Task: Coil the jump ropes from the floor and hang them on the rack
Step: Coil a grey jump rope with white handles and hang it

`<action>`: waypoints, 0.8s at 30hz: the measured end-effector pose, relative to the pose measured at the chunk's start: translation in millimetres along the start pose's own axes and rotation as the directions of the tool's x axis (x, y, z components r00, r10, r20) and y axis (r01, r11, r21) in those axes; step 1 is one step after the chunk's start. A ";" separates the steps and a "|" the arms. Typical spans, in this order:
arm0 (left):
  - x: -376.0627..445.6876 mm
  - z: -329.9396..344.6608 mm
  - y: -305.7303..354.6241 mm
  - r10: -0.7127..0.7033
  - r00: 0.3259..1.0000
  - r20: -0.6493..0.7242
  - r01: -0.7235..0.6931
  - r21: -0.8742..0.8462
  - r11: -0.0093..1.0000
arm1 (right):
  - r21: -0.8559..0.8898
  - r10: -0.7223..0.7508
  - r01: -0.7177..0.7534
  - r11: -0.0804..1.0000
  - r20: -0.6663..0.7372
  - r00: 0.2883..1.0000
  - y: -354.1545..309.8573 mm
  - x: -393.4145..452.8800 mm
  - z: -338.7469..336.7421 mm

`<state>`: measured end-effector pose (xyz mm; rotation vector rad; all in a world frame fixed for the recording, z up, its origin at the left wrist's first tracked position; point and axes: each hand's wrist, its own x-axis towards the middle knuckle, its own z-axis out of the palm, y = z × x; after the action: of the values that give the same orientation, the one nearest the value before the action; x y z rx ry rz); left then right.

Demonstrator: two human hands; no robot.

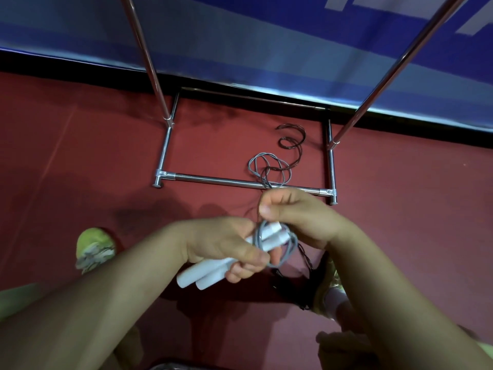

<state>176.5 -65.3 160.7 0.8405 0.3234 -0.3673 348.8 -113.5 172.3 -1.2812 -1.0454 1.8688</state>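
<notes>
Head view: the left hand [226, 244] is curled round two white handles [213, 271], held side by side, with a loop of the grey rope [289, 249] wound about their upper ends. The right hand [298, 214] is closed just above, and the grey rope and a dark rope [292, 141] are pinched between thumb and fingers. From that pinch both ropes run forward across the chrome base bar of the rack [240, 182] and lie in loose loops on the red floor [80, 156] inside the rack's frame. White lettering on the blue banner [266, 36] is cut off at the top edge and cannot be read. A dark tangle beneath the right wrist is hard to make out.
</notes>
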 end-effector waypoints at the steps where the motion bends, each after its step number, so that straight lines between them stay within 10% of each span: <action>1: -2.9 -2.9 1.3 0.041 0.999 -0.004 -0.042 -0.076 0.996 | 0.108 -0.023 0.029 0.994 -0.054 0.998 -0.2 1.7 0.6; 6: -11.7 -21.2 1.6 0.132 0.887 -0.443 -0.083 0.127 0.988 | 0.153 -0.150 0.161 0.975 -0.083 0.985 1.2 5.9 -1.5; 17: -14.8 -20.0 10.1 0.119 0.874 -0.471 -0.182 -0.090 0.979 | -0.373 -0.222 0.079 0.924 -0.358 0.907 9.9 7.7 1.3; 24: -7.9 -15.0 5.1 0.023 0.782 -0.623 0.049 0.099 0.994 | -0.588 -0.280 -0.066 0.806 -0.478 0.833 17.3 7.9 0.5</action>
<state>169.8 -49.2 158.0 1.0593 0.9401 -0.1033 344.7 -115.4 153.9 -1.9073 -1.3745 0.9752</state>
